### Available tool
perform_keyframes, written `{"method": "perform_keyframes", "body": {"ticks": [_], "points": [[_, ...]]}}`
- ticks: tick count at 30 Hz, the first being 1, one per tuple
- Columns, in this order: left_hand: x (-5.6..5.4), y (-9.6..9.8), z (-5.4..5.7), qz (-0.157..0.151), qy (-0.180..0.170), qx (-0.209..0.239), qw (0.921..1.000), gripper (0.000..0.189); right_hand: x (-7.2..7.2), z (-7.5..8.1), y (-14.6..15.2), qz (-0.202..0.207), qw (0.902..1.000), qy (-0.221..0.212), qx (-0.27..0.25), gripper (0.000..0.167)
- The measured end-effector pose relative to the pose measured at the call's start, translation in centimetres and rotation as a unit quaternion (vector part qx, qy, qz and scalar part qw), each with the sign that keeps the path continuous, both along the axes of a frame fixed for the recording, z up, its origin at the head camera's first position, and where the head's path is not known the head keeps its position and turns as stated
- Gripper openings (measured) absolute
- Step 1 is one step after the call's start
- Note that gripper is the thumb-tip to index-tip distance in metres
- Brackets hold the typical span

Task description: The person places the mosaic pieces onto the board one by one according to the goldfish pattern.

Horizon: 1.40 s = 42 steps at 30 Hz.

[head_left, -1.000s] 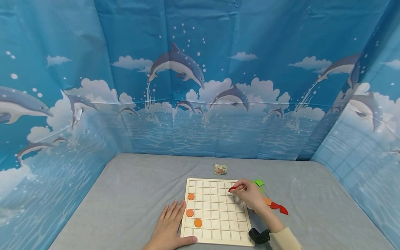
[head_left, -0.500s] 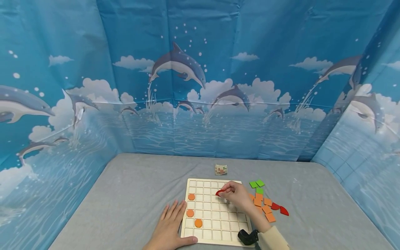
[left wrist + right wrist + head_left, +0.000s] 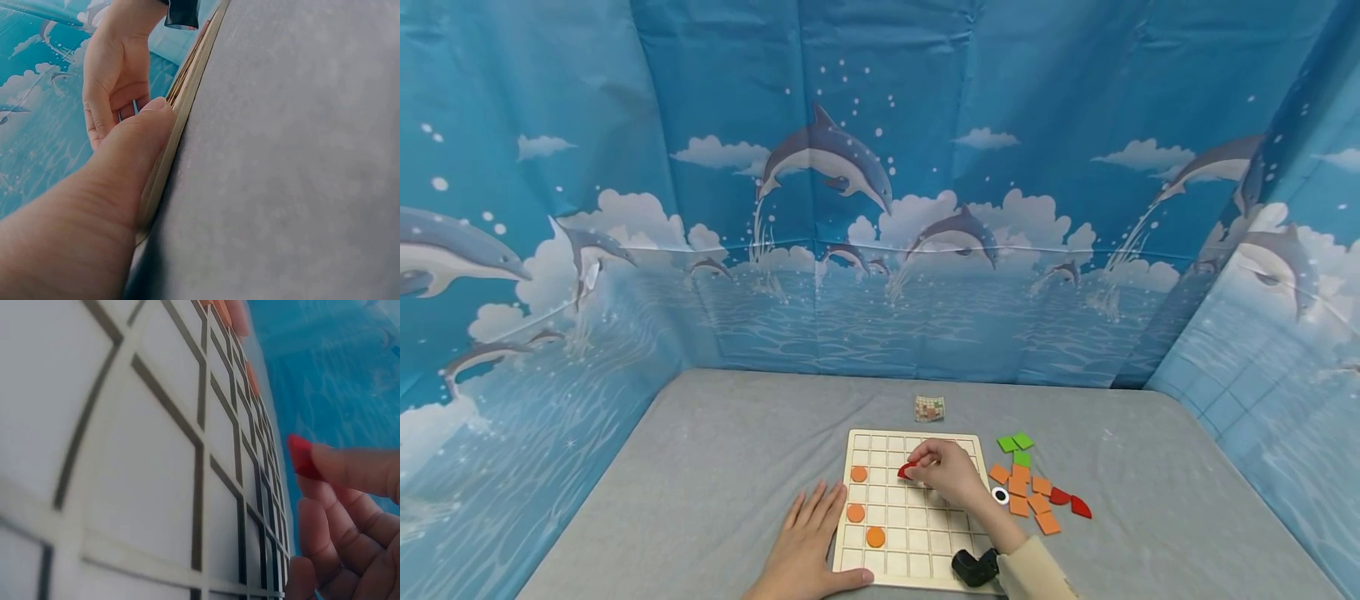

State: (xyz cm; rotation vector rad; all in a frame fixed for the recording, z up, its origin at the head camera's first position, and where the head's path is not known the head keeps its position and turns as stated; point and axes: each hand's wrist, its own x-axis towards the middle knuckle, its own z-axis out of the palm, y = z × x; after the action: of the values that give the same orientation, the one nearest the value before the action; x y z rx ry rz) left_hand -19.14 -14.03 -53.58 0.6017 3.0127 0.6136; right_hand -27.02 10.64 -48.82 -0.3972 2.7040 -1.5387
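My right hand [image 3: 951, 475] is over the upper middle of a pale wooden grid board [image 3: 917, 533], pinching a red piece [image 3: 906, 472] between thumb and fingers. In the right wrist view that red piece [image 3: 303, 457] is held above the grid's surface. My left hand [image 3: 805, 542] lies with fingers spread along the board's left side, its thumb on the near edge. The left wrist view shows the left thumb [image 3: 150, 125] against the board's rim [image 3: 181, 125]. Orange round pieces sit in cells on the left: one higher [image 3: 858, 473], one mid-way [image 3: 855, 512], one lower [image 3: 876, 537].
Right of the board lie several orange squares [image 3: 1018, 486], green squares [image 3: 1022, 458], two red pieces [image 3: 1080, 506] and a white ring-like piece with a black centre [image 3: 1000, 496]. A small patterned card [image 3: 929, 407] lies behind the board. A dolphin-print curtain [image 3: 880, 317] surrounds the grey table [image 3: 722, 467].
My right hand has carried the red piece leftward across the board from its upper right part. The loose pieces at right have come into view. My left hand stays in place.
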Motion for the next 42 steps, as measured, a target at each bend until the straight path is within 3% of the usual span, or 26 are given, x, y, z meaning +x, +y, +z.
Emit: {"method": "perform_keyframes", "body": {"ticks": [20, 42], "points": [[0.1, -0.1, 0.0, -0.001, -0.001, 0.004, 1.0, 0.115, -0.2, -0.6, -1.1, 0.018, 0.9987, 0.01, 0.047, 0.008], [0.4, 0.0, 0.2, -0.006, 0.011, 0.013, 0.9998, 0.113, -0.1, 0.0, -1.3, 0.035, 0.9938, 0.021, 0.103, 0.004]]}}
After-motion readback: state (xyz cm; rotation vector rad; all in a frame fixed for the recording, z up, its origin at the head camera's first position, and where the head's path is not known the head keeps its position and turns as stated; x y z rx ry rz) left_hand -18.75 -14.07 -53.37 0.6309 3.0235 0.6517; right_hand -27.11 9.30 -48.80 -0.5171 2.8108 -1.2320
